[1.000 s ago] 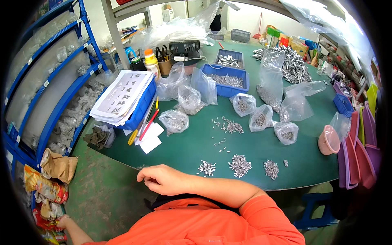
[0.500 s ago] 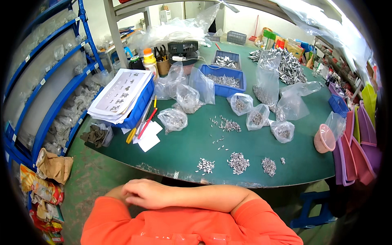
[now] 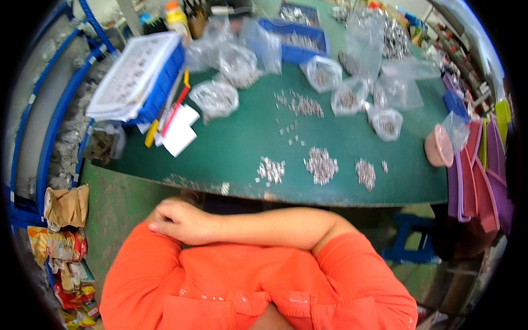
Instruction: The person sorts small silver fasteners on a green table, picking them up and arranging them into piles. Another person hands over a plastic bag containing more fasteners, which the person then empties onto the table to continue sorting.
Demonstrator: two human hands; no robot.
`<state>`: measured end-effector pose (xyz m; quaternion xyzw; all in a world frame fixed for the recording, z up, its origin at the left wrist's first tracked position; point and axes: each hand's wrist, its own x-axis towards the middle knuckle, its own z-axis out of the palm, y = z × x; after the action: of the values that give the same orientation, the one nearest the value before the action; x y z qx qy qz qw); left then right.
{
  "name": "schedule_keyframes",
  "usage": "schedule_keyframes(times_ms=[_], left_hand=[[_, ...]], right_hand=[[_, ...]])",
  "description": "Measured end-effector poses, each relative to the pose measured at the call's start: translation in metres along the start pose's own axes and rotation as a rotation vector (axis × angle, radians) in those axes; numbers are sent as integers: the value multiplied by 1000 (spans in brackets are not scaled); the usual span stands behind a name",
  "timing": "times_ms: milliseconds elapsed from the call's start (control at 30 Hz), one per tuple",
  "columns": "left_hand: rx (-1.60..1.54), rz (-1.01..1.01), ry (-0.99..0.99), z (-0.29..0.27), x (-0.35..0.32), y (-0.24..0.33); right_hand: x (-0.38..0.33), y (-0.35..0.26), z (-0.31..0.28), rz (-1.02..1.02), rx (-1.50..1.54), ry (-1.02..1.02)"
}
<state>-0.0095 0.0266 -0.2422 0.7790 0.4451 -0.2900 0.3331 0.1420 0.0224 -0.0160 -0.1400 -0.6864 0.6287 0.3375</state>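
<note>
We see the green table [image 3: 247, 148] well beyond the folded arms. The orange sleeve [image 3: 143, 275] lies directly under the right hand [image 3: 179, 220], which rests flat on it with fingers loosely curled, gripping nothing. We cannot tell how the left hand stands; it is hidden beneath the right forearm. Three small piles of metal parts [image 3: 320, 165] sit on the table ahead of the right hand, well apart from it.
</note>
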Motion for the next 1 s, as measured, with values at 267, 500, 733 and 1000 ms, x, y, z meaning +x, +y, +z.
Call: schedule_keyframes(times_ms=[267, 500, 733, 1000], left_hand=[[27, -48, -5, -7, -16, -18], [64, -66, -13, -9, -20, -35], [157, -84, -11, -23, -18, -61], [223, -87, 88, -49, -8, -81]], right_hand=[[29, -57, -21, 407, -227, -468], [20, -92, 18, -750, 72, -167], [-22, -66, -11, -114, 324, -277], [-26, -64, -27, -104, 18, -587]])
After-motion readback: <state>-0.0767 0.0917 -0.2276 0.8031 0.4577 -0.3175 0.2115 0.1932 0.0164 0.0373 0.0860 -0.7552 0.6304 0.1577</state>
